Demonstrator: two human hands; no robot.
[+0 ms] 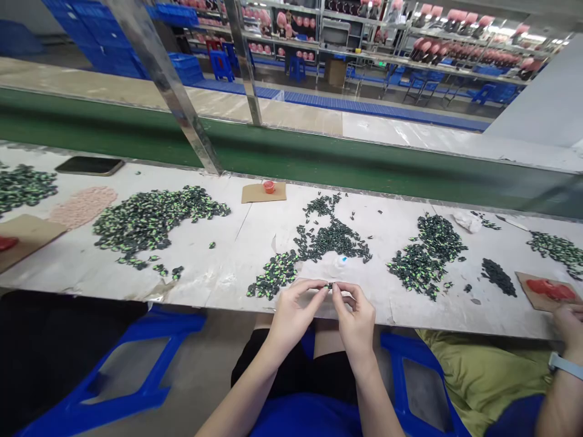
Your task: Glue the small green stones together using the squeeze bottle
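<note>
My left hand (294,312) and my right hand (355,312) meet over the table's front edge, fingertips pinched together. Between them is a small dark part (328,286), too small to name, which both hands grip. Just beyond my left hand lies a pile of small black-and-green pieces (273,276). Farther back spreads a heap of plain dark pieces (334,240). A small white item with a blue spot (340,261) sits on the table right behind my fingertips.
More black-and-green piles (155,221) lie left and right (426,255). A red tub (269,187) stands on cardboard (250,193) at the back. A metal post (168,91) rises at the left. A co-worker's hand (569,325) is beside red material (549,289) at the right.
</note>
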